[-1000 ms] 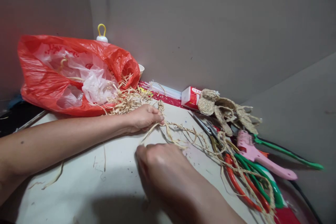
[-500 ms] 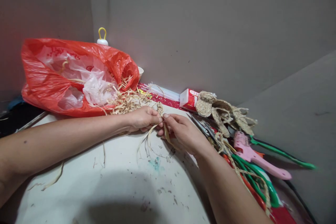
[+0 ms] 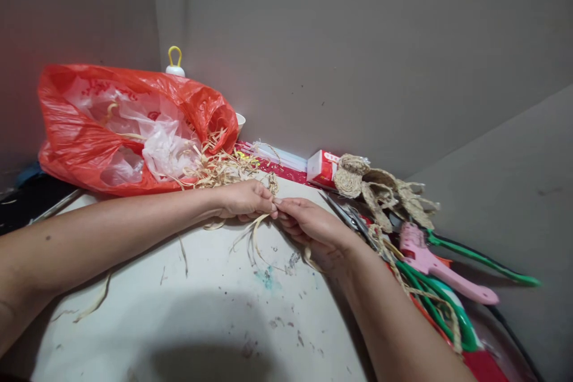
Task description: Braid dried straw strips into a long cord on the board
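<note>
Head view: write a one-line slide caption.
Left hand and right hand pinch raffia strands together over a white table, beside a red plastic bag and a pink glue gun.

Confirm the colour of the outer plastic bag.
The outer plastic bag is red, seen best in head view.

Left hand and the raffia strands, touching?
Touching. Head view: the left hand pinches the raffia strands at its fingertips, and they hang from that pinch; the right hand pinches them there too.
</note>
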The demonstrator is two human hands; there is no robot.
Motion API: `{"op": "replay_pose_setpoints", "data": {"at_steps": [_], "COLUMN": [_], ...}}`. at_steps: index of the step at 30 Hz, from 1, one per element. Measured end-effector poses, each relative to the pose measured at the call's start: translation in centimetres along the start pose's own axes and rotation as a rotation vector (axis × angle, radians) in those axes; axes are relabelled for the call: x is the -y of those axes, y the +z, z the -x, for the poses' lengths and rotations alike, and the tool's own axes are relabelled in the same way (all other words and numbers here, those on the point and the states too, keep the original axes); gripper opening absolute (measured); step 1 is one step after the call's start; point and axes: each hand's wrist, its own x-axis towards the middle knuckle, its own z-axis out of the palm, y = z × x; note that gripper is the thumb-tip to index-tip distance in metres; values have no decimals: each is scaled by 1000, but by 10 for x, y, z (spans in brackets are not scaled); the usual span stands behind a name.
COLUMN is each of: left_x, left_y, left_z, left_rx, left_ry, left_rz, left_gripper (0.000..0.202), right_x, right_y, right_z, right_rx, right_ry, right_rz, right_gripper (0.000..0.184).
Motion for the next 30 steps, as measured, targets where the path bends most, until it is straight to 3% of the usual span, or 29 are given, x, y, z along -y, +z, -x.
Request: {"op": "replay_pose_setpoints", "data": {"at_steps": [10,17,24,30], "left_x": [-12,-33,-73,-115], "left_y": [-1,-19,-26,-37], "left_z": [9,23,50,69], "left_rx": [7,-65,-129,-340], "left_ry": [-76,-118,-145,-105], "left_rz": [1,-308,-763,-964], "left_gripper": [22,22,19,13], "right_x": [-8,-10,-8,-11], "right_y": [1,-1,-5,-15], "right_z": [-8,-9,-10,-16], "right_rx": [-12,40,112,179], "right_ry": [-64,-56,-77,-102], "right_rz": [-183,-260,-349,-414], "right_gripper": [31,32,33,40]}}
